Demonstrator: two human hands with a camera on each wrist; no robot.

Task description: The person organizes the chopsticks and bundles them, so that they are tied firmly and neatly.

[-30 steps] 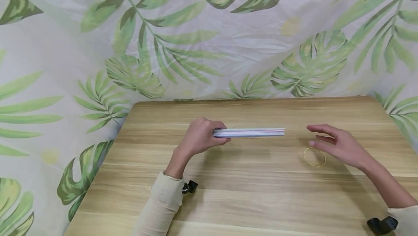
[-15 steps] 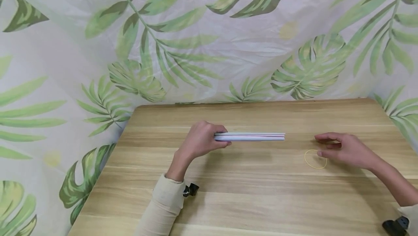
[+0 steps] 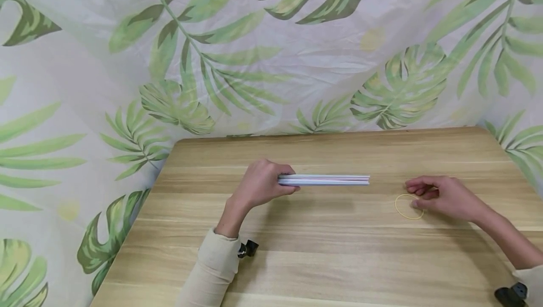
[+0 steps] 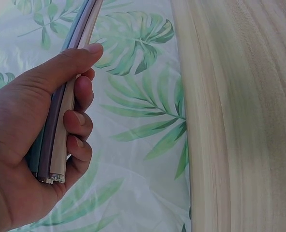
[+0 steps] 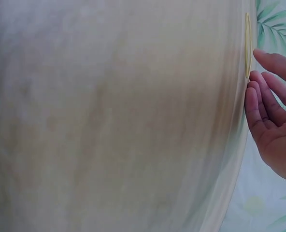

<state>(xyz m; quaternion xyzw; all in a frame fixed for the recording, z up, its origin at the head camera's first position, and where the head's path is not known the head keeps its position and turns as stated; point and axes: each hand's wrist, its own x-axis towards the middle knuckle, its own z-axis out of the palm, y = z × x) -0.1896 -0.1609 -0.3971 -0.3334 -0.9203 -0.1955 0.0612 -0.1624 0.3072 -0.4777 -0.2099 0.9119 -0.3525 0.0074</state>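
A bundle of long, thin pastel sticks (image 3: 326,180) lies level above the table, its free ends pointing right. My left hand (image 3: 262,182) grips its left end. Teal, dark purple and beige sticks (image 4: 59,130) show in the left wrist view, with thumb and fingers wrapped round them; their exact kind is unclear. On the table to the right is a thin yellow rubber band (image 3: 396,207). My right hand (image 3: 451,198) is beside it, fingers loosely bent and the thumb tip over its right side. In the right wrist view, thumb and fingers stand apart near the rubber band (image 5: 246,46).
Beneath both hands is a wood-grain table (image 3: 322,260), its far edge against a leaf-patterned cloth (image 3: 322,62). Small black devices sit at the left cuff (image 3: 247,249) and the right cuff (image 3: 511,294).
My right hand has lowered and drawn its fingers closer together beside the rubber band. The left hand keeps its grip on the sticks; the head view has tilted slightly.
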